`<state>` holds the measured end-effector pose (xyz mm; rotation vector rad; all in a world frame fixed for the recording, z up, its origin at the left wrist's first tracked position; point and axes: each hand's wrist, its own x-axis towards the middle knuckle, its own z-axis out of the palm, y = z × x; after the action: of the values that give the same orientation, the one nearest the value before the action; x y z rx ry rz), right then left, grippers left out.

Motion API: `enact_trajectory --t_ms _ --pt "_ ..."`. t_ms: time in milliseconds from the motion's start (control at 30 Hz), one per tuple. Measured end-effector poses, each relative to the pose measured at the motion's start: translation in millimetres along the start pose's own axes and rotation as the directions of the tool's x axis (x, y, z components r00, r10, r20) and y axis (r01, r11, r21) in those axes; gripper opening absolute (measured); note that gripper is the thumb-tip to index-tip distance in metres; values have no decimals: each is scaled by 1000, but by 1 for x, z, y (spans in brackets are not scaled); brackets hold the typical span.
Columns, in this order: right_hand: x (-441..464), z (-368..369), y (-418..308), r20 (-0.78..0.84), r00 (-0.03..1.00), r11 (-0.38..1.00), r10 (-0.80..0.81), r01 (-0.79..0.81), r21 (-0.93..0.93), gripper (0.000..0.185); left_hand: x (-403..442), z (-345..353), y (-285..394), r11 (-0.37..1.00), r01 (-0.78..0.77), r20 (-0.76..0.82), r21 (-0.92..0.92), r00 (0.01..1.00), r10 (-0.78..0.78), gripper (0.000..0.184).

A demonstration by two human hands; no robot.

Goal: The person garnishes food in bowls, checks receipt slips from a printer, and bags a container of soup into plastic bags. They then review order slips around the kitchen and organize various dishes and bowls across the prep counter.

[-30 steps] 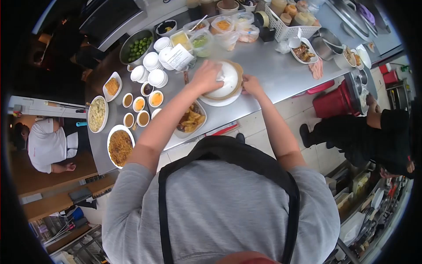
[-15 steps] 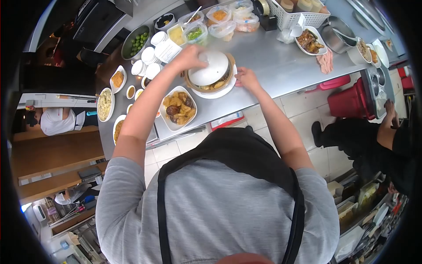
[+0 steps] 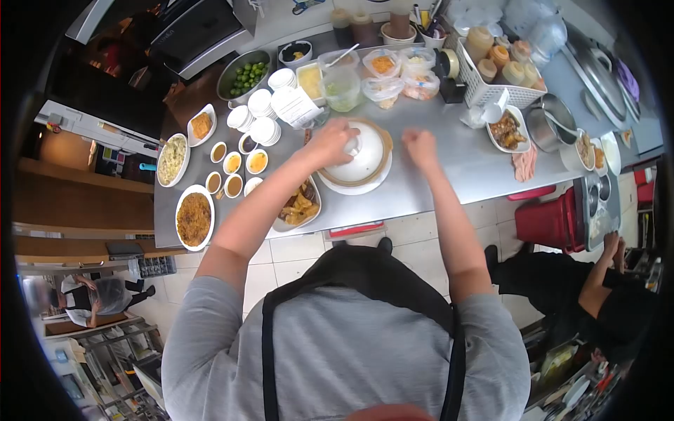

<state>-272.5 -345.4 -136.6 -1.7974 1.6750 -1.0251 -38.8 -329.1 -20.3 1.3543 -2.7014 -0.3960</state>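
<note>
Head view: my left hand (image 3: 335,142) is clamped on the knob of the white domed lid (image 3: 371,151), which sits over the tan clay pot (image 3: 388,144) on a round white plate (image 3: 357,189), mid-table. My right hand (image 3: 421,149) is just right of the pot, fingers curled, touching nothing I can see; blur means I can't tell how tightly they close. For a good seat, I'd press straight down through the knob, level, checking the rim all round before letting go. Bracing the plate's right edge would stop it sliding. My left forearm crosses the bowl of browned food (image 3: 303,207), near-left, so I'd withdraw it high.
</note>
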Motion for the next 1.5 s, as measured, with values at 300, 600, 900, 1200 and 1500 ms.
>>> enact_trajectory --t_ms 300,600,900,1200,1500 --pt "175 111 -98 403 867 669 -292 486 -562 17 -13 -17 -9 988 -87 -17 -131 996 86 55" --pt "188 116 -92 636 652 667 -414 692 -275 14 -76 7 -53 286 38 -113 -957 863 -492 49" --pt "166 55 -125 413 825 921 -385 371 117 14 -88 15 -60 -270 -278 -30 -922 746 -665 47" --pt "59 27 -134 758 563 863 -329 505 0 12 -101 1 -42 -225 -360 -112 -906 715 -691 54" --pt "60 26 -127 602 687 844 -407 534 -40 12 -96 24 -28 -379 -382 -24 -843 730 -683 48"
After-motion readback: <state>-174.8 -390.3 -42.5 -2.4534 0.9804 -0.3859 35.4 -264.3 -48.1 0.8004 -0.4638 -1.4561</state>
